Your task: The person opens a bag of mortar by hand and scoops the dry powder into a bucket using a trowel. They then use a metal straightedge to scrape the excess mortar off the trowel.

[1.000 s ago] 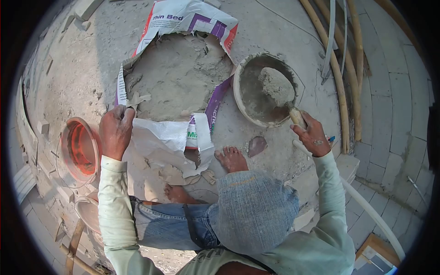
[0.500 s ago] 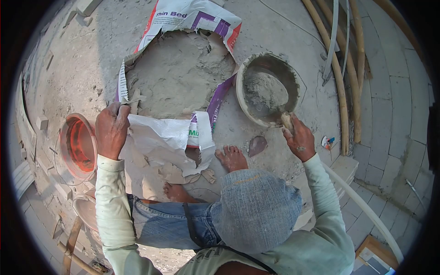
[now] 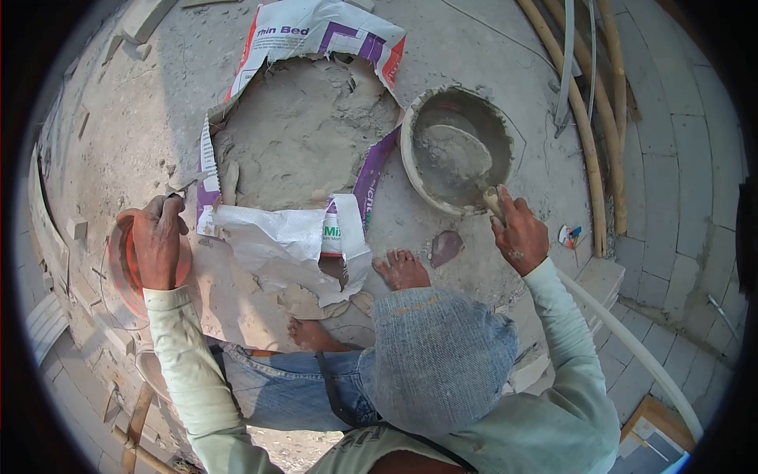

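The left hand [image 3: 160,243] is now off the torn bag [image 3: 272,17], above the orange bucket [image 3: 124,259], its grip on a grey scrap [image 3: 191,183] unclear, leaving the bag's edge loose, while the right hand [image 3: 523,237] clasps the scoop [image 3: 452,154], its load now flatter inside the grey bucket [image 3: 500,138].

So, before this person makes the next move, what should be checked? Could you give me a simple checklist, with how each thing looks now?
1. Right hand closed around the handle of the scoop: ok.
2. Scoop's head within the rim of the grey bucket: ok.
3. Bag torn open, with grey material exposed inside: ok.
4. Left hand gripping the thin grey piece by its fingertips: cannot tell.
5. Bare foot near the bag apart from the grey bucket: ok.
6. Wetness of what is in the grey bucket: cannot tell.
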Demonstrator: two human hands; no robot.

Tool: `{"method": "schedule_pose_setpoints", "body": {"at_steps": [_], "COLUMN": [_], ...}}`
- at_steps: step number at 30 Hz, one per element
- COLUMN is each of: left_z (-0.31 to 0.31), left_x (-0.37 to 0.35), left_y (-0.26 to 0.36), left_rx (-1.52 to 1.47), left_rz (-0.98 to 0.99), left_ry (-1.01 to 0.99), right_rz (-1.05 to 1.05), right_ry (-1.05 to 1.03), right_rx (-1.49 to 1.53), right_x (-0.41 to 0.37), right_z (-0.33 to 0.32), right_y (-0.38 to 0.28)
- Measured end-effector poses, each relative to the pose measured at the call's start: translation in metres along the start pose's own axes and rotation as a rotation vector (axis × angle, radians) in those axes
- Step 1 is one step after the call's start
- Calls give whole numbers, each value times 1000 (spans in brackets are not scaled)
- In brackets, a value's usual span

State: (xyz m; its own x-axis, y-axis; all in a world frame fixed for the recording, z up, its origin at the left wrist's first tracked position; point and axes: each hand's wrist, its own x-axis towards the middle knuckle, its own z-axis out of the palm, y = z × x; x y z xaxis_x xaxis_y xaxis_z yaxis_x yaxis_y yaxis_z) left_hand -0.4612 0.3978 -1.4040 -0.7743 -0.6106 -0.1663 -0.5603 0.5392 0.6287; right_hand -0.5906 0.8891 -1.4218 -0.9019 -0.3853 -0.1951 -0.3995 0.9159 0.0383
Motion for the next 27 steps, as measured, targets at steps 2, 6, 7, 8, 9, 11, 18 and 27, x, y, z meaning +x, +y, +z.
{"method": "schedule_pose_setpoints", "body": {"at_steps": [2,6,7,8,9,11,18,27], "left_z": [-2,-7,-10,-14,-18,-27,-41,-15], "left_x": [-2,3,3,1,0,-4,-12,-2], "left_y": [-1,-10,-13,-15,-14,-10,-45,-62], "left_rx": [-9,17,49,86,97,304,433,621], "left_rz": [14,-7,-4,-3,-14,-14,-258,-124], "left_ry": [15,-16,-38,-69,-72,-109,-290,96], "right_rz": [-4,10,16,6,36,93,-92,-662], "right_ry": [25,13,55,42,84,85,110,-96], "right_rx": [-2,-15,2,7,44,110,612,257], "right_x": [2,-1,-2,-2,-2,2,40,147], "right_z": [0,1,5,4,0,-10,-46,-18], "right_y": [1,5,6,6,5,3,-48,-154]}}
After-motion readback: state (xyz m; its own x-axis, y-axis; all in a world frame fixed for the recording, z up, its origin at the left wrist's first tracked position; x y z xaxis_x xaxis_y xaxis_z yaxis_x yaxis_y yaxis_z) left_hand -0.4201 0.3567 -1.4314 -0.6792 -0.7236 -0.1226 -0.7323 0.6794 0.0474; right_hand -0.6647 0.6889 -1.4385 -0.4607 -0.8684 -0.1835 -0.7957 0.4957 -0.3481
